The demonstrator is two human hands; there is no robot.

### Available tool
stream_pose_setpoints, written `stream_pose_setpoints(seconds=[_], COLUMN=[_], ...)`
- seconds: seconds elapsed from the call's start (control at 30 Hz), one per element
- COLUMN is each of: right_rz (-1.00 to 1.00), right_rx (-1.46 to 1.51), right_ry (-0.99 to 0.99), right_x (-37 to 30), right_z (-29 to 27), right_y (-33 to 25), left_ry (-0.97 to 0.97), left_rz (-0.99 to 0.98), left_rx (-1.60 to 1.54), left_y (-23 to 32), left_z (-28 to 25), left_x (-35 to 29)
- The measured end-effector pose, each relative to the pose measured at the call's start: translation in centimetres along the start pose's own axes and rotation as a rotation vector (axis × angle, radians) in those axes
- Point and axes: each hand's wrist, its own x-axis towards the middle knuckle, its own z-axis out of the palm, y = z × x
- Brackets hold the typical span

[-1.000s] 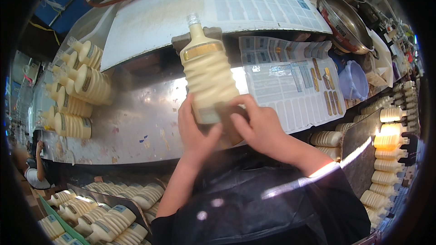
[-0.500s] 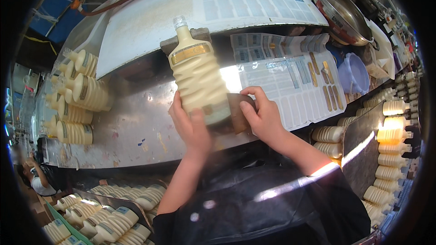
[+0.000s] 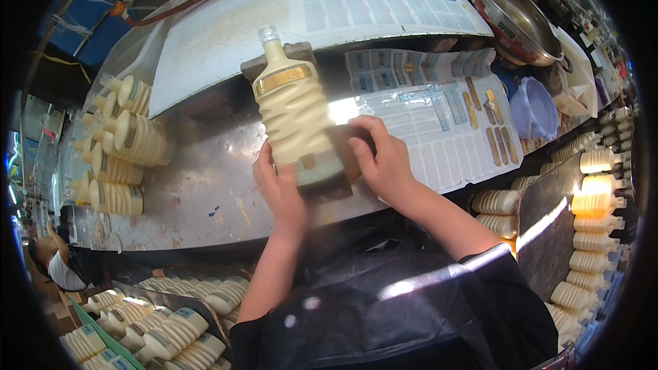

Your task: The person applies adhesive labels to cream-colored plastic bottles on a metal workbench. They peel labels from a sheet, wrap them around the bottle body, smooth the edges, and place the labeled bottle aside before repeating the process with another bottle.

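Note:
A cream bottle with a rippled body, gold neck band and clear threaded top lies in front of me, its neck pointing away and resting at a notched brown block. My left hand is closed around the left side of its lower end, near a pale label with a small gold patch. In my right hand is a flat dark-brown piece, pinched between thumb and fingers and pressed to the bottle's lower right side. I cannot make out its material.
Similar cream bottles are stacked at the table's left, with more in bins below and along the right. Label sheets with gold strips lie to the right, beside a lilac bucket and a large metal pan. Another person is far left.
My right hand has moved left and slightly up, bringing the brown piece further along the bottle's lower side. The bottle and my left hand have barely shifted.

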Motion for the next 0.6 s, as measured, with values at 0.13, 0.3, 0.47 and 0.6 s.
stream_pose_setpoints(seconds=[0.13, 0.3, 0.47, 0.6], right_rz=[0.090, -0.162, -0.358, -0.239], right_rx=[-0.007, -0.077, -0.127, -0.011], right_ry=[-0.023, -0.041, 0.060, 0.135], right_x=[0.5, -0.4, 2.4, 3.1], right_z=[-1.1, -0.6, 0.8, 0.6], right_y=[-1.1, -3.1, -1.0, -0.8], left_ry=[0.004, 0.040, 0.023, -0.006], left_rz=[0.016, 0.044, 0.142, 0.234], left_rx=[-0.228, -0.202, 0.096, 0.027], left_y=[-1.3, -0.8, 0.2, -1.1], left_z=[-0.3, -0.2, -0.1, -0.8], left_x=[0.1, 0.0, 0.0, 0.2])
